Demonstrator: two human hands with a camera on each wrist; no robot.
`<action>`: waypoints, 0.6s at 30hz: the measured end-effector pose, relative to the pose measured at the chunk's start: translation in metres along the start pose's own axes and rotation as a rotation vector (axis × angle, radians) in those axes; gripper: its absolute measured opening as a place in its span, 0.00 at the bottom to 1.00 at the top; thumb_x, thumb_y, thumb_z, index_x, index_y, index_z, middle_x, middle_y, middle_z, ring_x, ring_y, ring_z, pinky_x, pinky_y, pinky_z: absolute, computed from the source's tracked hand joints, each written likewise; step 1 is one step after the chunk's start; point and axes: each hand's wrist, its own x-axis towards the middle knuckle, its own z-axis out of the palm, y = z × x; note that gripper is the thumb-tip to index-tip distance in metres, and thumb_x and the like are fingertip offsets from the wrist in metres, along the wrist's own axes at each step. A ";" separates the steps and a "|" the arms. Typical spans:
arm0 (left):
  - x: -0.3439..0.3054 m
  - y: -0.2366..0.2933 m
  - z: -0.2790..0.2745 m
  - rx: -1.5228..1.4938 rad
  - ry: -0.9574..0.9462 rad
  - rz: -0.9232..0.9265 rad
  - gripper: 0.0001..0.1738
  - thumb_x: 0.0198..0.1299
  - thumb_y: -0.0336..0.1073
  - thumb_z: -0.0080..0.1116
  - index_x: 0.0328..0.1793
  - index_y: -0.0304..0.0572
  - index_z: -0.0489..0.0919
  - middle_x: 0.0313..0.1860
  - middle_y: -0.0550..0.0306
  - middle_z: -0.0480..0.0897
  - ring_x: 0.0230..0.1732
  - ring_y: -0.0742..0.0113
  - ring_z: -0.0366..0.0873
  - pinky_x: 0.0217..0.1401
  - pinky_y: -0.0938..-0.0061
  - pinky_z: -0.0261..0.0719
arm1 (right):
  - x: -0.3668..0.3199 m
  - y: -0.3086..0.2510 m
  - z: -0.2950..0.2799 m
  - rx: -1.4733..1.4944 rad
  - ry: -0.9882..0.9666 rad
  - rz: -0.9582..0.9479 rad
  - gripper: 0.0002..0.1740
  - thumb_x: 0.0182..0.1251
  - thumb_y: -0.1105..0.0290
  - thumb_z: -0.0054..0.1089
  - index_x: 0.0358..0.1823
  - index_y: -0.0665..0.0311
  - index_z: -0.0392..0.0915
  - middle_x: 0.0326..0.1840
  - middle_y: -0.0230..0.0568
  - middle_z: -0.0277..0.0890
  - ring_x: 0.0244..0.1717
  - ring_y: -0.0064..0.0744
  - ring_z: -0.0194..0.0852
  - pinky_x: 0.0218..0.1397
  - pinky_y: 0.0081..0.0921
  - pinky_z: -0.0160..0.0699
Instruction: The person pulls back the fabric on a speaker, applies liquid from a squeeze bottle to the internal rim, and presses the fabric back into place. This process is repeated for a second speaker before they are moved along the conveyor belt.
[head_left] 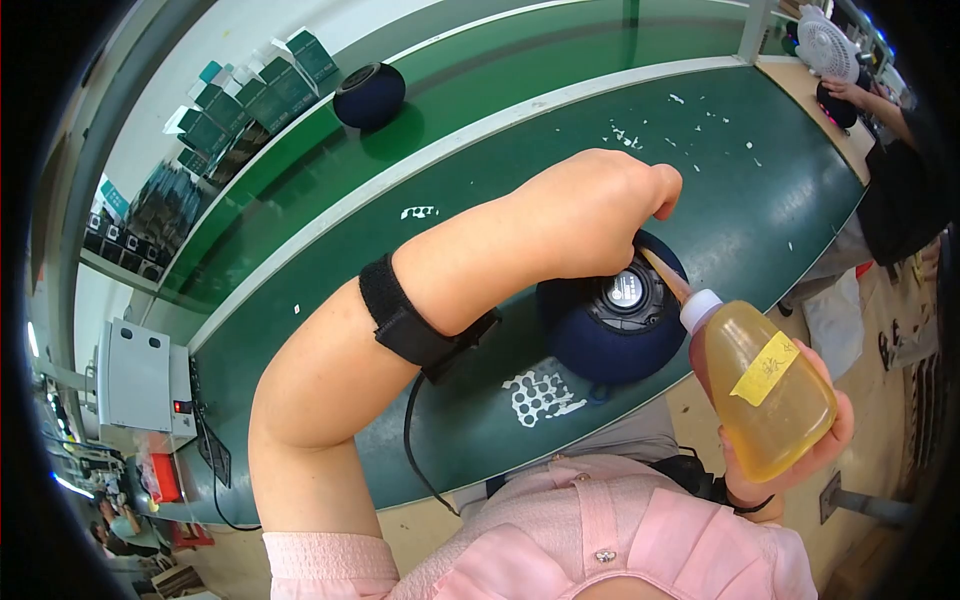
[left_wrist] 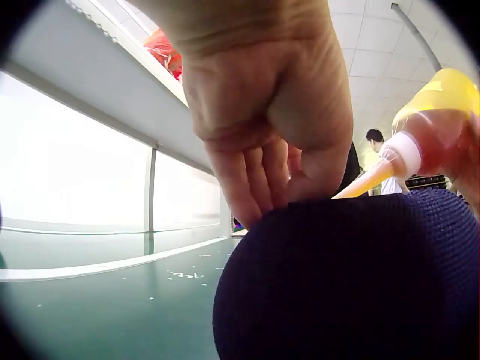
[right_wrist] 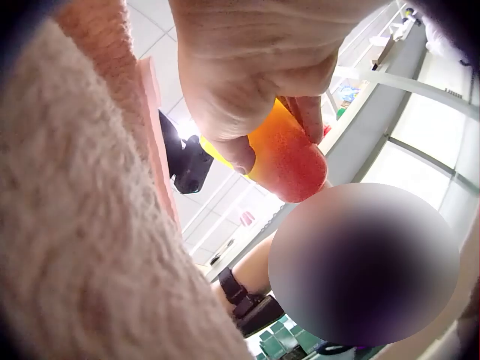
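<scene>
A round speaker (head_left: 610, 350) in navy fabric lies on the green worktop, its black underside and silver label facing up. My left hand (head_left: 600, 205) reaches over its far side; in the left wrist view, bent fingers and thumb grip the fabric edge (left_wrist: 300, 225). My right hand (head_left: 838, 425) grips a squeeze bottle (head_left: 780, 430) of amber liquid, wearing a strip of yellow tape with handwriting. The bottle tilts so that its long nozzle (head_left: 668, 275) points down at the rim of the black underside, close to the left hand. In the right wrist view, thumb and fingers wrap the bottle (right_wrist: 289, 161).
Perforated white scrap (head_left: 540, 398) lies in front of the speaker, with more bits (head_left: 625, 135) farther back. Another navy speaker (head_left: 369, 97) sits on the rear ledge beside green boxes (head_left: 265, 95). A grey metal box (head_left: 150, 375) stands left. Another person's arm (head_left: 880, 105) shows at far right.
</scene>
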 end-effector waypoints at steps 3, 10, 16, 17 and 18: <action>-0.001 0.001 0.001 -0.008 0.063 -0.019 0.19 0.37 0.19 0.54 0.41 0.34 0.73 0.29 0.44 0.82 0.35 0.47 0.80 0.36 0.62 0.77 | 0.003 0.000 0.002 -0.005 -0.022 -0.063 0.50 0.48 0.54 0.72 0.64 0.62 0.46 0.63 0.66 0.57 0.63 0.54 0.62 0.64 0.44 0.63; -0.001 -0.004 0.007 0.011 0.208 -0.236 0.17 0.39 0.21 0.57 0.40 0.34 0.73 0.27 0.48 0.82 0.33 0.53 0.81 0.37 0.66 0.77 | 0.008 -0.005 0.004 -0.042 -0.045 -0.086 0.50 0.50 0.61 0.71 0.66 0.62 0.42 0.65 0.60 0.55 0.63 0.51 0.61 0.64 0.42 0.64; -0.004 -0.012 0.004 0.019 0.238 -0.389 0.16 0.38 0.24 0.60 0.38 0.35 0.72 0.26 0.50 0.81 0.31 0.56 0.81 0.36 0.68 0.77 | -0.004 0.022 0.003 -0.004 0.271 0.057 0.47 0.55 0.58 0.66 0.67 0.68 0.46 0.64 0.53 0.59 0.63 0.48 0.62 0.65 0.42 0.63; -0.004 -0.012 0.003 0.006 0.219 -0.431 0.16 0.38 0.25 0.60 0.38 0.35 0.72 0.25 0.50 0.81 0.31 0.57 0.81 0.35 0.69 0.77 | 0.000 0.027 0.006 0.193 0.271 0.094 0.38 0.60 0.61 0.60 0.66 0.69 0.52 0.63 0.51 0.61 0.63 0.46 0.63 0.66 0.41 0.63; -0.004 -0.013 0.002 0.006 0.220 -0.431 0.16 0.38 0.25 0.60 0.38 0.35 0.72 0.25 0.50 0.81 0.31 0.57 0.81 0.35 0.69 0.77 | 0.005 0.031 0.008 0.390 0.269 0.131 0.30 0.66 0.63 0.54 0.64 0.71 0.58 0.62 0.50 0.63 0.63 0.44 0.64 0.67 0.39 0.62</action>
